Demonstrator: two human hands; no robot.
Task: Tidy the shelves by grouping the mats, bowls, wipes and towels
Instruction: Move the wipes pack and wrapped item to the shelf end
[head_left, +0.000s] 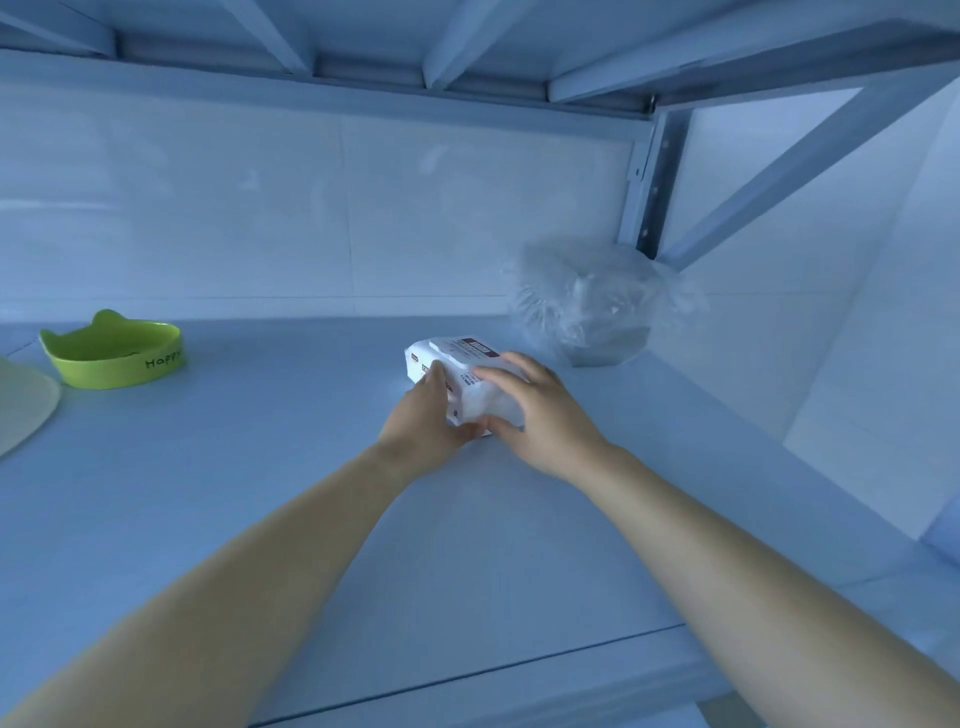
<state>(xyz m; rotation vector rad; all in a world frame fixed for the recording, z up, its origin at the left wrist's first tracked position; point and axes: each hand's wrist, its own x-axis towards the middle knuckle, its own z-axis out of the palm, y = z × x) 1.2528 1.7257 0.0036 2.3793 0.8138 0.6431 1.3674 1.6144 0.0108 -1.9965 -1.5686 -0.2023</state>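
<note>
You have both hands on the pack of wipes (467, 358), which sits toward the back of the shelf (311, 493), right of its middle and well short of the right rear corner. Your left hand (423, 421) holds the pack's left side, fingers curled against it and the thumb tucked at its near end. Your right hand (540, 415) covers the right side, fingers bent over the top and the thumb meeting the near end close to your left thumb. The pack is white with a dark printed label on its upper face; whether its underside lies flat on the shelf you cannot tell, since your hands hide it. Just behind and to the right of it, in the right rear corner, stands a bundle in crinkled clear plastic (592, 306), apart from the pack. Near the left edge of the shelf, toward the back, sits a green bowl (111, 353) with two small ears on its rim and dark lettering on its side. A pale rounded mat (21, 405) shows at the left edge, in front of the bowl, mostly cut off.
</note>
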